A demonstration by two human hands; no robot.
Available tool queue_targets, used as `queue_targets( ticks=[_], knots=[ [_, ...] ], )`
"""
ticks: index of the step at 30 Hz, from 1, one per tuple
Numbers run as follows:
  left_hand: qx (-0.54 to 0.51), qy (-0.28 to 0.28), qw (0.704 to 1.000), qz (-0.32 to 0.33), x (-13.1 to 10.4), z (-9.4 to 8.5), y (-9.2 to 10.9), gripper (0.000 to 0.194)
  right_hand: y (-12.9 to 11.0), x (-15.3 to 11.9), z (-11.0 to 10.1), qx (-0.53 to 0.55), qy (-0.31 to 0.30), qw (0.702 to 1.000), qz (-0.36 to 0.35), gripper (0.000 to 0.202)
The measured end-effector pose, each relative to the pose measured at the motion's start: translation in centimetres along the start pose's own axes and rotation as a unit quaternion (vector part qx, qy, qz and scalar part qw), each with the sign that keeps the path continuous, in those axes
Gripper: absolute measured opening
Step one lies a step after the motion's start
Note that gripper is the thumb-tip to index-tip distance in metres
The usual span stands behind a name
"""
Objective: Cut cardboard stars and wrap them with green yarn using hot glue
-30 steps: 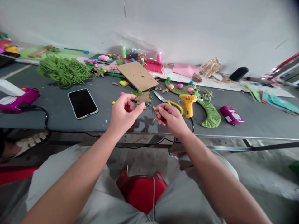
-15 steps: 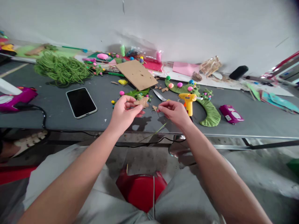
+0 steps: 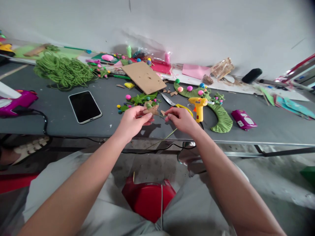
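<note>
Pinched in my left hand (image 3: pixel 135 121) is a small brown cardboard piece (image 3: pixel 154 109), held just above the grey table. My right hand (image 3: pixel 180 118) is closed, its fingertips near a thin green strand and a small cardboard scrap (image 3: pixel 162 112); what they grip is too small to make out. Scissors with yellow handles (image 3: pixel 184 106) lie behind my right hand. Beside them is a yellow glue gun (image 3: pixel 199 106), next to a crescent wrapped in green yarn (image 3: pixel 221 119). Colourful pompoms and green pieces (image 3: pixel 140 98) lie behind my left hand.
A phone (image 3: pixel 85 107) and a heap of green yarn (image 3: pixel 64 70) lie on the left. Behind my hands is a cardboard sheet (image 3: pixel 144 78). A purple packet (image 3: pixel 243 120) sits at the right. A black cable (image 3: pixel 46 123) hangs along the table's front edge (image 3: pixel 251 142).
Both hands have shifted slightly, bringing the cardboard piece and the fingertips of my right hand closer together. More of the scissors' yellow handles shows.
</note>
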State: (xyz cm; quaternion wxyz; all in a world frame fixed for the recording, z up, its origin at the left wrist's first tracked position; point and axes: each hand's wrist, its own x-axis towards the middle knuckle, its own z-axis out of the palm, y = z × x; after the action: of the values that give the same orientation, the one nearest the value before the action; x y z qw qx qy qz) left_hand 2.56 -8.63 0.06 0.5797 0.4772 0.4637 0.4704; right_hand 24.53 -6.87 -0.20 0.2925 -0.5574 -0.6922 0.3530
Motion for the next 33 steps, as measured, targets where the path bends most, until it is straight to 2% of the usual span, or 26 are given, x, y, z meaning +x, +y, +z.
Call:
queue_targets(
  ticks=[3,7,11,19,23,27,31,33],
  knots=[
    [-0.053,-0.025,0.997,-0.046,0.0,0.0,0.1,0.020,-0.5,0.0,0.0,0.053,0.017,0.998,-0.003,0.016],
    [-0.152,-0.084,0.977,-0.122,-0.1,0.0,0.6,0.019,-1.2,-0.2,0.1,0.160,0.014,0.987,-0.022,0.020],
    [-0.183,-0.106,0.966,-0.147,-0.3,0.1,0.7,0.020,-1.8,-0.6,0.4,0.245,0.010,0.969,-0.022,0.026],
    [-0.196,-0.128,0.970,-0.066,-0.2,0.1,0.3,0.022,-2.0,-1.1,0.5,0.326,-0.019,0.945,-0.014,0.034],
    [-0.181,-0.080,0.978,-0.058,0.1,0.4,0.1,0.018,-1.7,-1.3,0.3,0.293,0.001,0.956,0.007,0.033],
    [-0.166,-0.044,0.985,-0.031,-0.1,1.1,-0.1,0.019,-1.8,-1.4,0.4,0.195,0.017,0.980,0.026,0.032],
    [-0.131,-0.058,0.990,-0.001,-0.4,1.4,-0.3,0.022,-1.8,-1.2,1.0,0.188,-0.038,0.980,0.049,0.037],
    [-0.114,-0.060,0.992,0.001,-0.4,1.3,-0.4,0.023,-1.6,-1.1,1.2,0.181,-0.046,0.982,0.036,0.036]
  ],
)
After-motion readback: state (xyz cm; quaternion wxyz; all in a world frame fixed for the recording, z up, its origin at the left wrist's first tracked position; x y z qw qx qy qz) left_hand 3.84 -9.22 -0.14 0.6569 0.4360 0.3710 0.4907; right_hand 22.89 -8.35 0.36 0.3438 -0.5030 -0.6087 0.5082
